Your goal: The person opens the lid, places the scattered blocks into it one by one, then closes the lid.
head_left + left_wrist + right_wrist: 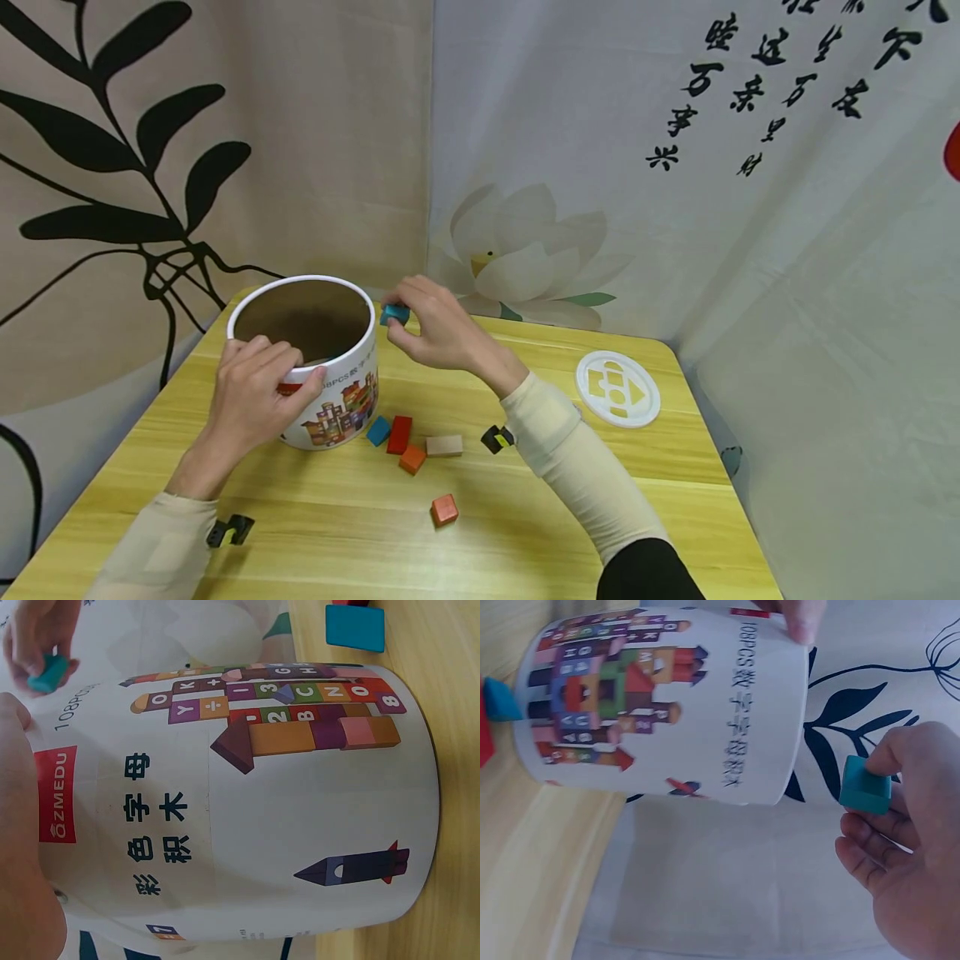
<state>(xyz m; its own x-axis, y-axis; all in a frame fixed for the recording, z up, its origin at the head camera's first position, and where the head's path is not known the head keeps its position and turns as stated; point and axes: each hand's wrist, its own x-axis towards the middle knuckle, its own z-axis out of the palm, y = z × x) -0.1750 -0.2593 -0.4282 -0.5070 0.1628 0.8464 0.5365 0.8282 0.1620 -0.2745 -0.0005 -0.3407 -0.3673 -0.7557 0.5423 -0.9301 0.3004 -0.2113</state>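
A white round bucket (347,404) with printed coloured blocks stands upright on the table's left half. My left hand (257,396) grips its near rim, the thumb lying along the outer wall and the fingers at the top edge. Just beyond the bucket's right rim, at about rim height, my right hand (446,329) pinches a teal block (865,786) between thumb and fingers. In the right wrist view the block is apart from the bucket. Most of the bucket's inside is hidden in shade.
Beside the bucket's base lie a blue block (378,431), a red block (400,434), an orange block (412,459) and a pale wooden block (444,446). Another orange-red block (444,510) is nearer the front. A white round lid (649,392) with cut-out shapes lies at the right.
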